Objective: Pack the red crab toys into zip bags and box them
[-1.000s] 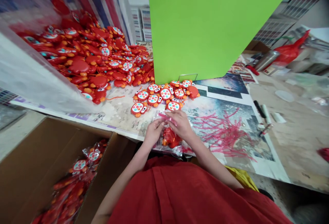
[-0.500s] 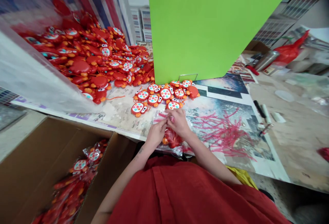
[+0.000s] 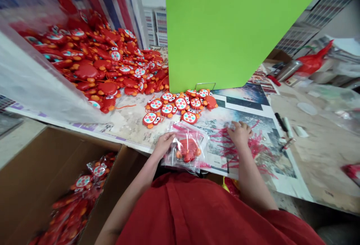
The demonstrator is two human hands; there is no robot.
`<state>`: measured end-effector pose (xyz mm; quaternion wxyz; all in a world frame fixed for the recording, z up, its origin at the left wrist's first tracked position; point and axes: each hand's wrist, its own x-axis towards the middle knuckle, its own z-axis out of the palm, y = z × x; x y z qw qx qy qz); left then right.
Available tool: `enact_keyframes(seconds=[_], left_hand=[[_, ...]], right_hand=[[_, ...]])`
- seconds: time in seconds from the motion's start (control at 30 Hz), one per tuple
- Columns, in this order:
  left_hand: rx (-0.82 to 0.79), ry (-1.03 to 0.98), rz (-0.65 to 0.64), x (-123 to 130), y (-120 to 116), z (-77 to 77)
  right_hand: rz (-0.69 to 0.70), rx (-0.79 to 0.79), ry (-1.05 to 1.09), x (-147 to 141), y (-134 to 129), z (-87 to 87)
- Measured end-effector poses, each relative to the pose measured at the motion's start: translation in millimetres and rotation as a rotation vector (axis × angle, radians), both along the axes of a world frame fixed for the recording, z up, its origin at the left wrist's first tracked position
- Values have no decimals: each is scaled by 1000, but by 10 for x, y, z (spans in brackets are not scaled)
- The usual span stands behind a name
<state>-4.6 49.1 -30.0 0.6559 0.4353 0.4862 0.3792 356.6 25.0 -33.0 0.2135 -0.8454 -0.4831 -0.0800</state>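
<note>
My left hand (image 3: 164,144) pinches the left edge of a clear plastic bag (image 3: 172,159) at the table's front. Inside the bag lies a red turtle-shaped toy (image 3: 189,149), back side up, with orange feet. A pink strip (image 3: 180,128) lies across the bag's top. To the right, my right hand (image 3: 240,132) rests over a loose heap of thin pink strips (image 3: 260,145). Its fingers are spread among them, and I see none lifted. Just beyond the bag, several unbagged turtle toys (image 3: 181,102) show white faces with coloured dots.
A large pile of red toys (image 3: 112,65) spills from a striped woven sack (image 3: 123,12) at the left. A cardboard box (image 3: 30,166) with bagged toys stands below. An upright green panel (image 3: 219,31) blocks the back. Markers (image 3: 281,122) lie at right.
My right hand has left the bag and moved right onto the pink strips. My left hand has shifted to the bag's left edge, so the bagged toy now shows fully.
</note>
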Motion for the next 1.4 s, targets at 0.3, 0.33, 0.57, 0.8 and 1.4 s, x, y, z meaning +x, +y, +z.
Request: enact_keyframes(seconds=[0.3, 0.33, 0.57, 0.8, 1.4], left_hand=[[-7, -65, -33, -21, -47, 45], [-5, -73, -23, -22, -51, 41], [-39, -137, -7, -50, -40, 13], [-102, -188, -79, -106, -10, -1], [-50, -207, -44, -38, -43, 23]], right_hand=[[448, -28, 119, -1070, 138, 255], [512, -77, 159, -1171, 145, 253], [737, -124, 664, -1349, 141, 167], [704, -55, 1184, -1177, 89, 128], [730, -121, 812, -1249, 117, 0]])
